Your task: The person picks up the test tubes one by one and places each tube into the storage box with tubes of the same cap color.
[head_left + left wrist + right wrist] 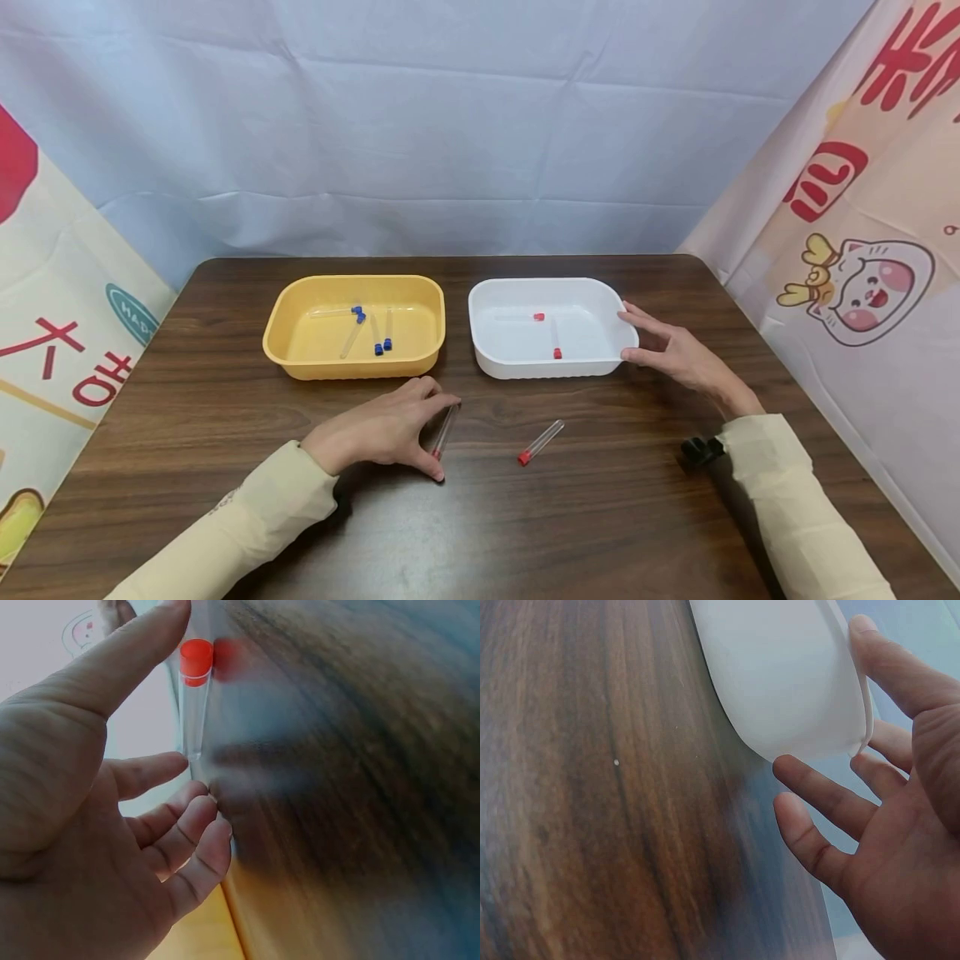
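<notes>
My left hand [386, 427] is over the table, its thumb and index finger spread along a clear test tube [193, 712] with a red cap. In the left wrist view the index fingertip is right at the tube's rounded end, and the thumb reaches past the cap with a small gap. Another red-capped test tube [542, 442] lies to the right. My right hand [678, 354] rests its spread fingertips against the right end of the white tray [555, 369], thumb at the rim. Inside that tray lie two red-capped tubes.
To the left of the white tray stands a yellow tray [352, 369] holding several blue-capped test tubes [350, 337]. Both sit toward the back of the brown wooden table [600, 517]. Behind hangs a pale cloth [450, 125], with printed cloths on both sides.
</notes>
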Tool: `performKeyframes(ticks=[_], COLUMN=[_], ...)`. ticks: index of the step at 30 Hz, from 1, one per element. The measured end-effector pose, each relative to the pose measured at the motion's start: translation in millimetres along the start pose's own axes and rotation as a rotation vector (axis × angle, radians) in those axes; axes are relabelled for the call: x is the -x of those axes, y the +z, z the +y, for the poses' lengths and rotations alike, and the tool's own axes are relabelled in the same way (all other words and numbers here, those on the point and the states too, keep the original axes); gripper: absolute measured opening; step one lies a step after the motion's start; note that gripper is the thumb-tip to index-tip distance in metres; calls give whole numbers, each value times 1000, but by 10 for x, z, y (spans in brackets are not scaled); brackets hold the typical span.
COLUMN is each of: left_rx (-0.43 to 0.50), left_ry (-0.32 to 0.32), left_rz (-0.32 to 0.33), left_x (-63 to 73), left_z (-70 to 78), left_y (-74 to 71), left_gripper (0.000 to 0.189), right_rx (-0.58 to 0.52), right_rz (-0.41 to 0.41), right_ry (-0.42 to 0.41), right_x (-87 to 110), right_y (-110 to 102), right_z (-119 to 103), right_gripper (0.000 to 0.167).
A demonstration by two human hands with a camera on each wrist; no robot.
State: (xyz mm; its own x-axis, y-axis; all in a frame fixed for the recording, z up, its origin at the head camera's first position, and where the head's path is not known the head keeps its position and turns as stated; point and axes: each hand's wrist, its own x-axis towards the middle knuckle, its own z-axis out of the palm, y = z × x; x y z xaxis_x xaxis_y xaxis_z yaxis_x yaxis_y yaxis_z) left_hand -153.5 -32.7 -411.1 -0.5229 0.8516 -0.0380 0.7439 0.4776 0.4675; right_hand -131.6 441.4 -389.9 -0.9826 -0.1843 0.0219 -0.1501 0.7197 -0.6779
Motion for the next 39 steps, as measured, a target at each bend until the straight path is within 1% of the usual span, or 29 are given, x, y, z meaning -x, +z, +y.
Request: performKeyframes(ticks=[12,19,28,30,35,39], left_rx=[-52,-49,-50,-52,-17,33], left_ry=[34,32,37,31,-2,2], left_rz=[4,-7,2,-5,-42,-46], left_x=[-22,-44,-69,-75,-90,-114], left_z=[10,24,17,29,89,130], left_y=[5,-3,16,17,2,-8], left_gripper=[95,89,84,84,86,86], right_rx=[2,-7,-21,-18,-11,-14], right_rz=[-1,-8,-9,-7,0,5], right_ry=[8,23,26,25,14,1], right_x=[2,3,5,8,13,6], right_y=[-1,-10,-14,-12,-6,2], right_z=[7,4,8,9,13,15], right_gripper=[71,73,74,74,73,72])
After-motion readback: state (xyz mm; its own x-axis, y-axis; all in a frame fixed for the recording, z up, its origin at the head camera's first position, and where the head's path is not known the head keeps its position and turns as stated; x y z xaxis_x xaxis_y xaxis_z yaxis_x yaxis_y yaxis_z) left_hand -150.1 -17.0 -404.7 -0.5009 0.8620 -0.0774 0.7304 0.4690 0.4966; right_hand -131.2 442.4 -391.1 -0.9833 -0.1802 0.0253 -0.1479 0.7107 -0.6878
